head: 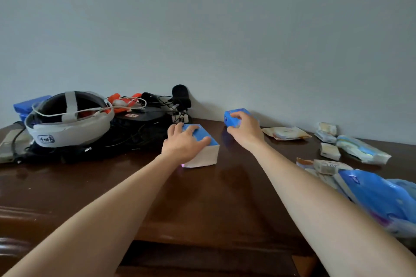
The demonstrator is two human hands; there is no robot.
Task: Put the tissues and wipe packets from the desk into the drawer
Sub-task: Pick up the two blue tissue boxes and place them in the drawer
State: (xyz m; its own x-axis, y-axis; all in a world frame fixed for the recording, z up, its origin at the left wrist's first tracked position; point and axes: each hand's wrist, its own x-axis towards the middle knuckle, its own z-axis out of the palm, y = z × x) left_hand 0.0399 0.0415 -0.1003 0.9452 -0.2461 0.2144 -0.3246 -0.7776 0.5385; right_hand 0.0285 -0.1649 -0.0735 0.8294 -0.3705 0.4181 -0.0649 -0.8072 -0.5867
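A blue-topped tissue pack point(206, 153) with pale sides lies on the dark wooden desk point(198, 198). My left hand point(183, 143) lies over its top, fingers spread and curled round its edges. Further back near the wall, my right hand point(244, 130) grips a small blue tissue packet point(231, 117), which looks raised a little off the desk. A flat beige wipe packet point(286, 133) lies just right of that hand. Small pale packets point(329, 150) and a long white-and-blue pack point(362, 148) lie at the right. A big blue pack point(378, 195) lies at the right edge.
A white-and-grey headset point(67, 126) sits on a pile of black gear and cables point(139, 128) at the back left, with a black microphone point(180, 94) by the wall. Blue boxes point(29, 105) are behind the headset. The desk's front edge point(202, 240) runs below my forearms.
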